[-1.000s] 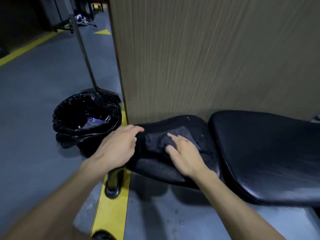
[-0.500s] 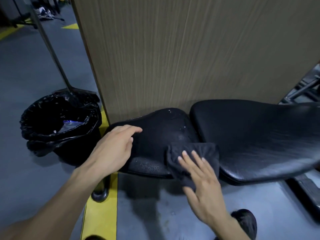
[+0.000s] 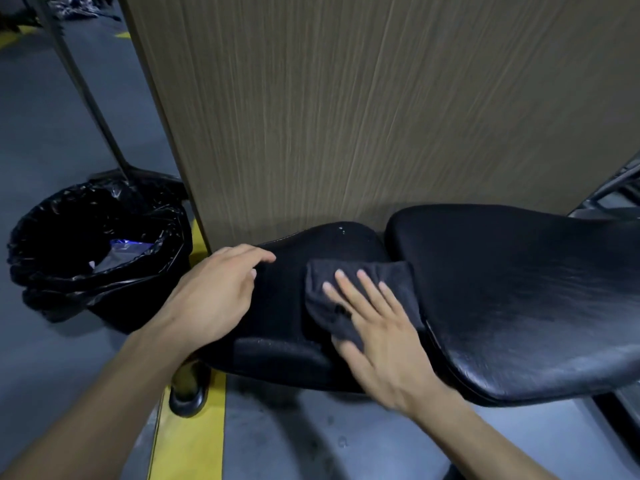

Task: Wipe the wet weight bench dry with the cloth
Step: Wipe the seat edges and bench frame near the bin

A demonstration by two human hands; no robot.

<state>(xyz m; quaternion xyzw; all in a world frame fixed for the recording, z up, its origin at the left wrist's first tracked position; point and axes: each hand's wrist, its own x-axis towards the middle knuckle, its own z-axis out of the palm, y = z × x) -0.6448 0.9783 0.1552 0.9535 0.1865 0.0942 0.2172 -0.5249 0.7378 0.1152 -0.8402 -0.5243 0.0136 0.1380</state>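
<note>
Wiping: right hand, fingers straight and spread, presses cloth flat on bench seat pad; left hand, fingers relaxed, steadies pad end; best worked with overlapping strokes toward droplets at far edge.

Black padded weight bench lies lengthwise along the wood panel, a few droplets on the seat pad's far edge. Dark grey cloth sits crumpled at the seat pad's right edge.
</note>
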